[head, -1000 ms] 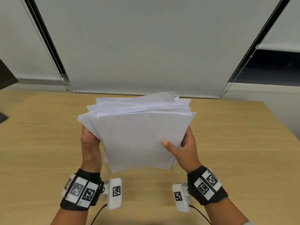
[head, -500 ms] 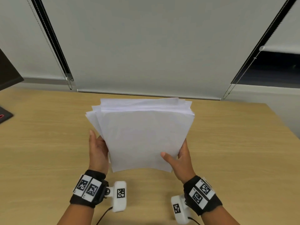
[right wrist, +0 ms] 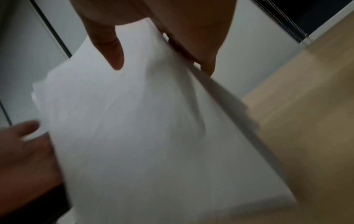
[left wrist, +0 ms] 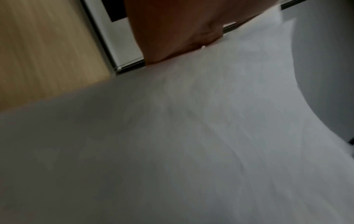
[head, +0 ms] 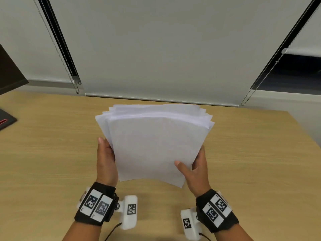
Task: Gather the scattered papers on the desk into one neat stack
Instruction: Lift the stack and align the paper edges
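Observation:
A bundle of several white papers [head: 154, 145] stands nearly upright over the wooden desk [head: 52, 153], its top edges fanned and uneven. My left hand [head: 106, 159] lies flat against the bundle's left edge with the fingers straight. My right hand [head: 194, 169] grips the lower right edge, thumb on the front sheet and fingers behind. The left wrist view shows the papers [left wrist: 191, 136] filling the frame under my left hand [left wrist: 172, 30]. In the right wrist view my right hand [right wrist: 153, 37] pinches the papers [right wrist: 143, 128], and my left hand [right wrist: 23, 144] shows at the far edge.
Closed grey roller blinds [head: 156, 49] with bead chains hang behind the desk. A dark monitor corner [head: 8, 75] and a black object with a red mark [head: 5, 121] sit at the far left. The desk's right edge [head: 304, 134] runs diagonally.
The bundle has dropped lower toward the desk and its sheets have drawn closer together. My left hand has gone from gripping the edge to lying flat against it.

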The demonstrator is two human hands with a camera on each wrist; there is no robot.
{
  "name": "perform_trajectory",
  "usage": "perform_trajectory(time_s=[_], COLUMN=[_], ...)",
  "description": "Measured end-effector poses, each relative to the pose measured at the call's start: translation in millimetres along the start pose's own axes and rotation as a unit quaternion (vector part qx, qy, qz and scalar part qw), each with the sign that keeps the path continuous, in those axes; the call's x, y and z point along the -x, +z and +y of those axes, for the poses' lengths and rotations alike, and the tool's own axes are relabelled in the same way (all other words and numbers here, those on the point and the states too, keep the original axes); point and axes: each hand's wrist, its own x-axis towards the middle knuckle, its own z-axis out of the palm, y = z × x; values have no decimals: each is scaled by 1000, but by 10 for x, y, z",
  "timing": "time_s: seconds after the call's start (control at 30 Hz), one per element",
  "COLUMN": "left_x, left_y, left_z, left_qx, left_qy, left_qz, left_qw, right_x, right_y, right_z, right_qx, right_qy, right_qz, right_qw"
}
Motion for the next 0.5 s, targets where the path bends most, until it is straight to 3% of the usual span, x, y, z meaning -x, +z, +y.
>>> perform_trajectory(time_s=[0.17, 0.5], left_x=[-79, -106], left_y=[22, 48], left_z=[176, 330], left_qx=[1, 15], left_qy=[30, 48], left_qz=[-17, -28], left_qw=[999, 998], right_x=[-179, -299], right_y=[6, 52], right_z=[-227, -420], right_qx=[0, -52], right_qy=[-45, -42], right_qz=[-26, -15], right_qw=[999, 998])
